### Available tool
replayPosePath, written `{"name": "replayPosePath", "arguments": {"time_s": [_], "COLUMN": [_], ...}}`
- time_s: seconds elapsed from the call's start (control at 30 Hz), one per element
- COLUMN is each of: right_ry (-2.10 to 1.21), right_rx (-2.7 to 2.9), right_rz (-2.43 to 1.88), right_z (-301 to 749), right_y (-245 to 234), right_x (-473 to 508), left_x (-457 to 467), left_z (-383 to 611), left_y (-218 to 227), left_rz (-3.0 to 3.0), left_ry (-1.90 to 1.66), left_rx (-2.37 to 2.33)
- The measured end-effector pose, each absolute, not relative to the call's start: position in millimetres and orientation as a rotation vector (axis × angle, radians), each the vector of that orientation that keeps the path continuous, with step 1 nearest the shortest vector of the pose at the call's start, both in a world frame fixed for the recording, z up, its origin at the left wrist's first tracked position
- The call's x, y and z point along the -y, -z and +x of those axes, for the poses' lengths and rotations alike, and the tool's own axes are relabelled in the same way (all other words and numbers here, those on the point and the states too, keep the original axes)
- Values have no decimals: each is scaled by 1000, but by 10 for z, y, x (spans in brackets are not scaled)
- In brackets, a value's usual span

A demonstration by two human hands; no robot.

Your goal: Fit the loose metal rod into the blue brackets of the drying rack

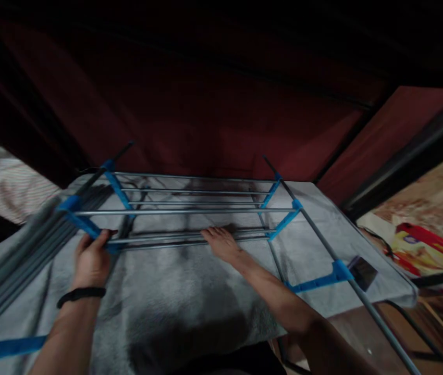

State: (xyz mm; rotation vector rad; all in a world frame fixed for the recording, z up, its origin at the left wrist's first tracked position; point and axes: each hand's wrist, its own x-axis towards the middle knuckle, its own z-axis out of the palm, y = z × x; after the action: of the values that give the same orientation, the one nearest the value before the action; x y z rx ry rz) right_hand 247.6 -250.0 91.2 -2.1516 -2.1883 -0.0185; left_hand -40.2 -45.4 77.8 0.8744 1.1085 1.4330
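A rack of grey metal tubes (pixel 190 211) and blue plastic brackets lies on a grey cloth. At the rack's left side, my left hand (pixel 91 260), with a black band on its wrist, is closed around the lower end of a blue bracket (pixel 85 224), where the crosswise tubes meet it. My right hand (pixel 223 245) lies over the lower crosswise tubes near their middle, its fingers stretched out and touching them. Another blue bracket (pixel 284 226) joins the tubes on the right, and a lower right blue bracket (pixel 317 280) carries no crosswise tube.
Several loose grey tubes (pixel 45 250) lie along the left. A small dark flat object (pixel 363 272) rests on the right of the cloth-covered surface (pixel 323 208). Beyond it is a red and yellow package (pixel 428 247). Dark red panels (pixel 213 120) rise behind.
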Motion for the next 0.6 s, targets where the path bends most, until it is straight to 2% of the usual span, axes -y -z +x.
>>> {"name": "replayPosePath", "arguments": {"time_s": [0.2,0.6], "right_ry": [-17,27], "right_rx": [2181,2207], "right_rz": [-2199,-2187], "right_z": [2500,2513], "right_y": [-830,-820], "right_x": [2481,2513], "left_x": [461,396], "left_z": [-416,-393], "left_y": [-653,-603], "left_rz": [907,1070], "left_ry": [-1450,-1464], "left_rx": [-1031,-1243]}}
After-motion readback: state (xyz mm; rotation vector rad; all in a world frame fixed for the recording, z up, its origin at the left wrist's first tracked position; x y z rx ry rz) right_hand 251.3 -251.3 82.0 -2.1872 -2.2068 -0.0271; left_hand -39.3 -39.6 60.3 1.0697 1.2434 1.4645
